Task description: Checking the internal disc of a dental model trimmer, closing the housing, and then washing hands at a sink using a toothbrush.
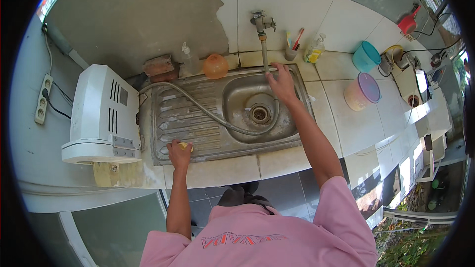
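Observation:
A steel sink with a ribbed drainboard [185,113] is set into the tiled counter. On the drainboard's near left edge, my left hand [178,156] is closed around a small yellow sponge [184,146], mostly hidden by the fingers. My right hand [283,85] reaches over the basin's back right part, its thumb and fingers closed on a grey hose [264,55]. From the wall tap [261,22] the hose hangs down past that hand. It then loops through the basin near the round drain [260,113] and lies across the drainboard to the left.
A white vented appliance [101,113] stands left of the sink. Behind the drainboard are a brick [159,65], a clear pump bottle [189,59] and an orange ball-shaped object [215,66]. A toothbrush cup [291,52], soap bottle [314,49], teal container [366,56] and purple-lidded tub [362,92] stand right.

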Action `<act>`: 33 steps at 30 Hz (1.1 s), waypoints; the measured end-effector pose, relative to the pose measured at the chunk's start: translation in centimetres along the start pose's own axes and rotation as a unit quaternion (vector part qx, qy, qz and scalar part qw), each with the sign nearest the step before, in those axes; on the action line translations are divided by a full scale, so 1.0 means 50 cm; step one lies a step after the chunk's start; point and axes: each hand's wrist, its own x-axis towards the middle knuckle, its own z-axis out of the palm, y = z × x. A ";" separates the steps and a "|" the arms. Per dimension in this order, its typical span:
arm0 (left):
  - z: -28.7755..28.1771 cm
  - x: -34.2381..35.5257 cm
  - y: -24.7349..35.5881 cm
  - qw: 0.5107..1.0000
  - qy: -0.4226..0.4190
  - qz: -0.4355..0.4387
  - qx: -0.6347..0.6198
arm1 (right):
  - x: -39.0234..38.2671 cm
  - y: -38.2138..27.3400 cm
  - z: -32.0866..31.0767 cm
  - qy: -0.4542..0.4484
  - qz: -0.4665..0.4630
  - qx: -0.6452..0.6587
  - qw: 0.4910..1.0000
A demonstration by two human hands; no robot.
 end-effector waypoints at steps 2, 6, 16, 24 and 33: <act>0.010 0.016 -0.007 1.000 -0.002 -0.014 -0.020 | 0.101 0.029 0.075 0.056 0.033 -0.023 0.998; 0.006 -0.011 -0.019 0.994 0.074 0.026 -0.080 | 0.231 0.105 0.186 0.032 0.177 -0.005 0.984; -0.106 -0.242 -0.007 0.895 0.045 -0.249 -0.368 | 0.241 0.168 0.235 0.125 0.101 0.068 0.985; -0.098 -0.374 0.134 0.732 0.055 -0.326 -0.595 | 0.265 0.161 0.153 -0.297 0.204 0.477 0.802; -0.104 -0.288 0.198 0.735 0.041 -0.259 -0.625 | 0.140 0.324 0.203 -0.262 0.059 0.129 0.955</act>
